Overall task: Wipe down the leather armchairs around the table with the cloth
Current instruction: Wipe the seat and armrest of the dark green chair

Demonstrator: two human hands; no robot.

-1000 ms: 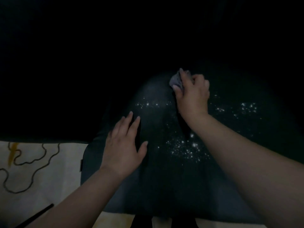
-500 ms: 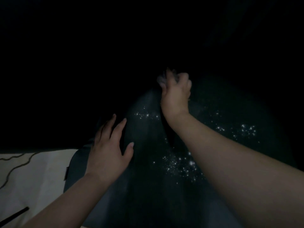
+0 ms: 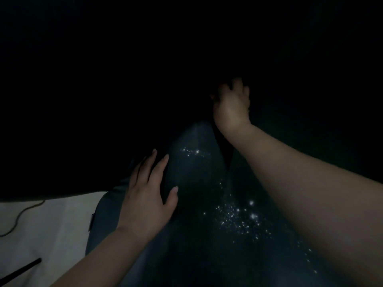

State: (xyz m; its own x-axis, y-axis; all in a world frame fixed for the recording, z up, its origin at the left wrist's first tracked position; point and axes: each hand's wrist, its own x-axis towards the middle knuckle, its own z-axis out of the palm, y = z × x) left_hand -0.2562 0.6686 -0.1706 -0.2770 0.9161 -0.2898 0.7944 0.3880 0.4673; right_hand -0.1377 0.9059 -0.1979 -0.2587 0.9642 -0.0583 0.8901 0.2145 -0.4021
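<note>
Seemingly mid-wipe, the left hand rests flat on the armchair while the right hand reaches into darkness, its grip unreadable, so the next stroke needs light

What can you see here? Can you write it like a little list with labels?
light: very dim, much of the picture is black
left hand: flat, fingers spread, resting on the dark armchair
right hand: reaching to the far, dark part of the chair
cloth: too dark to make out
chair surface: tiny shiny specks glint on it
floor: pale, with a thin cord and a dark stick
</note>
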